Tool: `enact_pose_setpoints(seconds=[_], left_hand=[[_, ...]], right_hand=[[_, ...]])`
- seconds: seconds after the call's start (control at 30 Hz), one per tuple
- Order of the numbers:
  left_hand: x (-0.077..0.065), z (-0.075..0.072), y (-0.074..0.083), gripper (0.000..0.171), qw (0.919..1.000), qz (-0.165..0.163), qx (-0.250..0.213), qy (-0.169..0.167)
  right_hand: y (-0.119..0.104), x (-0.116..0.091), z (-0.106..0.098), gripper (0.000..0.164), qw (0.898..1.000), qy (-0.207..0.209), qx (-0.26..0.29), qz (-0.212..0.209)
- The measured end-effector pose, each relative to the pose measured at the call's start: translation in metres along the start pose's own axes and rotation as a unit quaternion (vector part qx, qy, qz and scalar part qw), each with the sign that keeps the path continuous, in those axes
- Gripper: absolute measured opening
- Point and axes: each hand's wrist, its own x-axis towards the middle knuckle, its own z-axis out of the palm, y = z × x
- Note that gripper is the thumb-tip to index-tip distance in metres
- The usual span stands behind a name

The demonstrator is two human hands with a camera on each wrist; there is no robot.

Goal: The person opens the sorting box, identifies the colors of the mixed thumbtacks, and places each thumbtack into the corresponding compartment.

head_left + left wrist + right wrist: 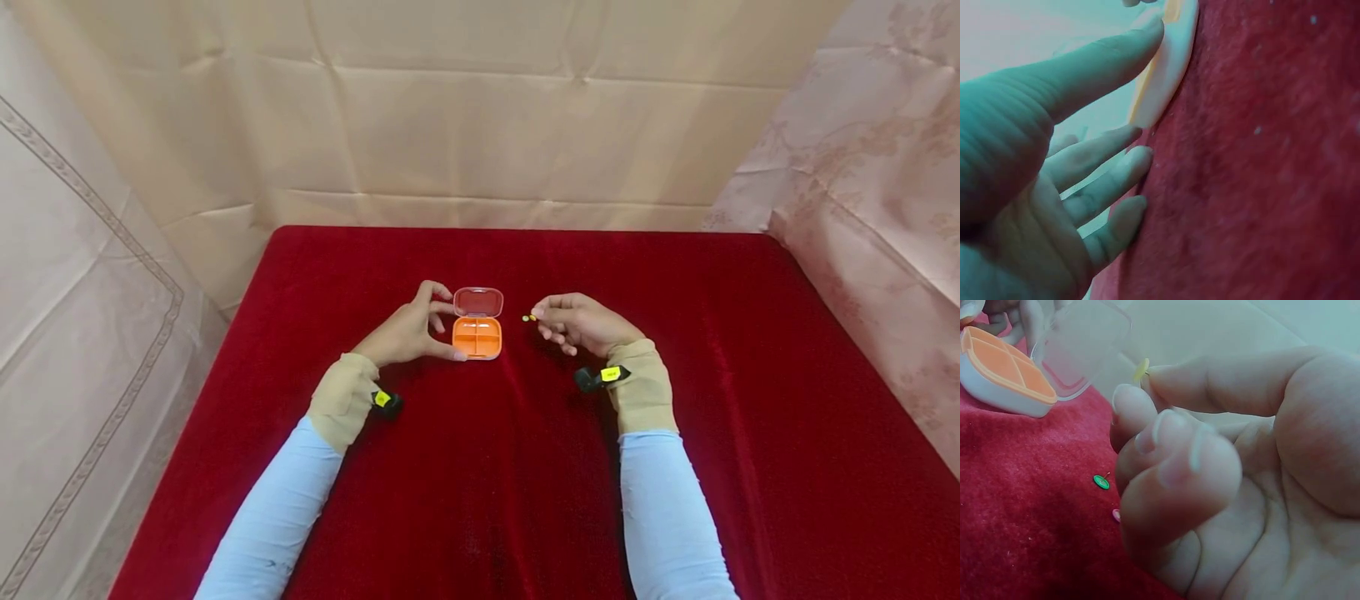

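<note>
While my left hand (408,333) curls round the left side of the orange case (465,344), thumb touching its near left corner, my right hand (588,325), to the case's right, pinches a yellow thumbtack (1142,369) between its fingers. Clear lid (478,302) open on the case's far side. Green thumbtack (1102,482) on the red-covered counter (480,483), right of the case. Pink piece (1116,515) near it, mostly hidden from me behind the right fingers.

smooth plastic case (477,333), plush velvety cloth (487,483)
</note>
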Motion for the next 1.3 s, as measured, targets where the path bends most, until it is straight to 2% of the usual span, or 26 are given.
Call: enact_pose_setpoints(seconds=[0.13,0.4,0.67,0.9,1.3], left_hand=[[0.0016,0.0041,0.0017,0.102,0.9999,-0.002,-0.011,-0.009],[0.0038,0.0073,0.0030,0.080,0.9997,-0.009,0.021,-0.008],[0.0035,0.0047,0.0040,0.077,0.9997,-0.013,0.021,-0.006],[0.0014,0.0031,0.0047,0.077,0.9992,-0.031,0.025,0.002],[0.0016,0.0054,0.0035,0.071,0.9987,-0.032,0.039,-0.003]], right_hand=[[0.0010,-0.0002,0.0002,0.039,1.000,-0.002,0.003,-0.002],[0.0023,0.0013,0.0002,0.034,1.000,-0.004,0.002,-0.003],[0.0004,0.0011,0.0007,0.035,1.000,-0.001,-0.006,-0.001],[-0.0012,0.0023,0.0033,0.034,1.000,-0.008,-0.008,0.000],[-0.0009,0.0035,0.0050,0.034,1.000,-0.010,-0.010,0.004]])
